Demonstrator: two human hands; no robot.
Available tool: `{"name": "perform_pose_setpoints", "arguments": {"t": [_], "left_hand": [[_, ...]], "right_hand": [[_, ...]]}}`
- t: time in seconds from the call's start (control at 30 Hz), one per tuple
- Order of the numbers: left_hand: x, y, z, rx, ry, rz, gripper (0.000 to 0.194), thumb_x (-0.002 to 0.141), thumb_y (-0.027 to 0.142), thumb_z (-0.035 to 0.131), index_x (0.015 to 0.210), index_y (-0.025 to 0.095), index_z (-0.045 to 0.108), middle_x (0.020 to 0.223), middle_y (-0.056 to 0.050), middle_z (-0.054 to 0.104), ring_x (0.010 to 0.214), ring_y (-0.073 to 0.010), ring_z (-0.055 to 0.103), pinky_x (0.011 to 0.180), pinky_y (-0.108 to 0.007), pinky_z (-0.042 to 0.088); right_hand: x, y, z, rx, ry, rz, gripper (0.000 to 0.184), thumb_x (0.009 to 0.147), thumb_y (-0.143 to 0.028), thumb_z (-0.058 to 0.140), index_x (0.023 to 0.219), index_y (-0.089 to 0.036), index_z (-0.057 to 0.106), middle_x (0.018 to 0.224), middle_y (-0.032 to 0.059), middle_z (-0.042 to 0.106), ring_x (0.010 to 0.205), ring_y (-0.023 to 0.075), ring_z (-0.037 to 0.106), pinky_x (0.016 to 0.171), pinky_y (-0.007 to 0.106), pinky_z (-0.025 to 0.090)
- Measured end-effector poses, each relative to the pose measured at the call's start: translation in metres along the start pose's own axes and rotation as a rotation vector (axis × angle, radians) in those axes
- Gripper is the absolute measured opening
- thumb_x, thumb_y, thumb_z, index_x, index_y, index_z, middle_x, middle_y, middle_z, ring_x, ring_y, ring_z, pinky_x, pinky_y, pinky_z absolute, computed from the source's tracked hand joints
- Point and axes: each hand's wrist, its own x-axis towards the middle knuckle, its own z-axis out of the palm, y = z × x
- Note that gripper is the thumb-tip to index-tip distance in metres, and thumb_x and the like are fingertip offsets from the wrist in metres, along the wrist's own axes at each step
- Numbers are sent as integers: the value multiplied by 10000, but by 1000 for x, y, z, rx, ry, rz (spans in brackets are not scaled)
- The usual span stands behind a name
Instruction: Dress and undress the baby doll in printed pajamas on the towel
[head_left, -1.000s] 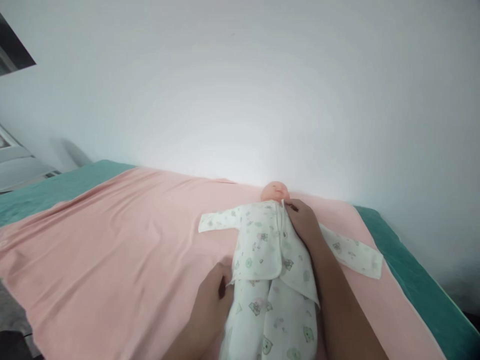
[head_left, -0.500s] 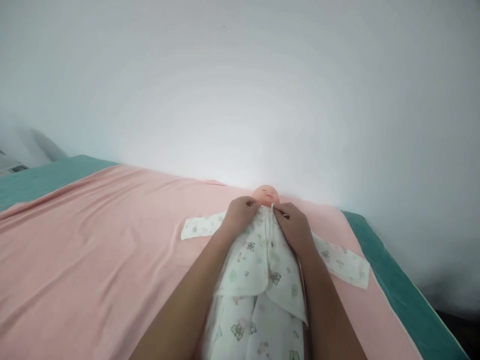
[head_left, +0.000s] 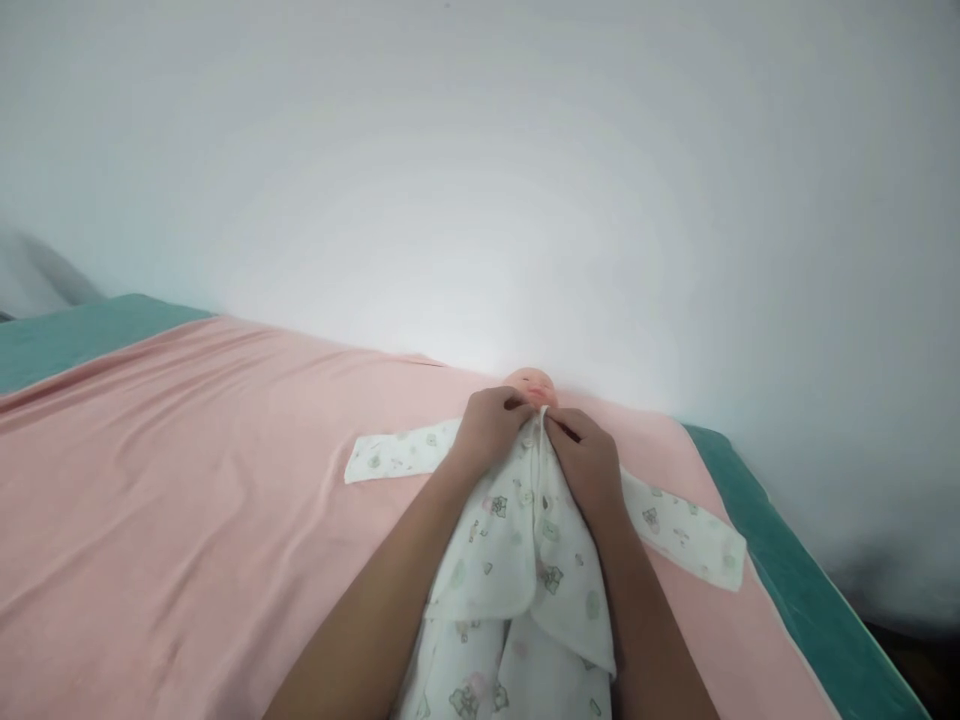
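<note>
A baby doll (head_left: 534,383) lies on its back, dressed in a white baby shirt (head_left: 495,560) printed with small animals. Both sleeves stretch out sideways, and matching printed trousers (head_left: 559,675) show below the shirt's hem. At the neckline, my left hand (head_left: 491,425) pinches the shirt's left front edge just under the doll's chin. Opposite it, my right hand (head_left: 589,455) has its fingers closed on the other front edge at the collar. The two hands nearly meet there; the fingertips partly hide the collar.
Under the doll a pink blanket (head_left: 247,480) is spread, wrinkled toward the left. A green sheet (head_left: 780,540) shows along the right edge and at the far left. Behind the doll rises a pale wall (head_left: 450,180).
My left hand has moved up from the shirt's lower left hem to the collar and gripped it. My right hand has stayed at the collar. The view has shifted slightly.
</note>
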Motion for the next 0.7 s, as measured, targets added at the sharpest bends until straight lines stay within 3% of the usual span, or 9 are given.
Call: {"name": "perform_pose_setpoints", "arguments": {"t": [0.4,0.53,0.7], "left_hand": [[-3,0,1,80,-60,8,215,870,319,511,749,184,627,776,-25,687,747,-163,602,702,-281,462],[-6,3,1,9,-89,-13,223,835,355,585,992,198,604,907,-33,700,838,-177,632,735,-272,479],[-6,1,2,37,-124,-2,317,802,177,551,1115,221,577,894,-21,686,842,-176,636,739,-278,481]], "right_hand": [[2,-1,2,36,-65,106,257,775,-377,622,941,-198,704,942,49,728,849,208,648,793,348,482],[3,2,4,33,-115,116,229,762,-360,609,910,-200,680,859,33,717,790,200,637,729,331,483],[5,4,5,35,-153,137,239,738,-360,621,918,-206,658,846,28,706,756,195,626,685,317,477]]}}
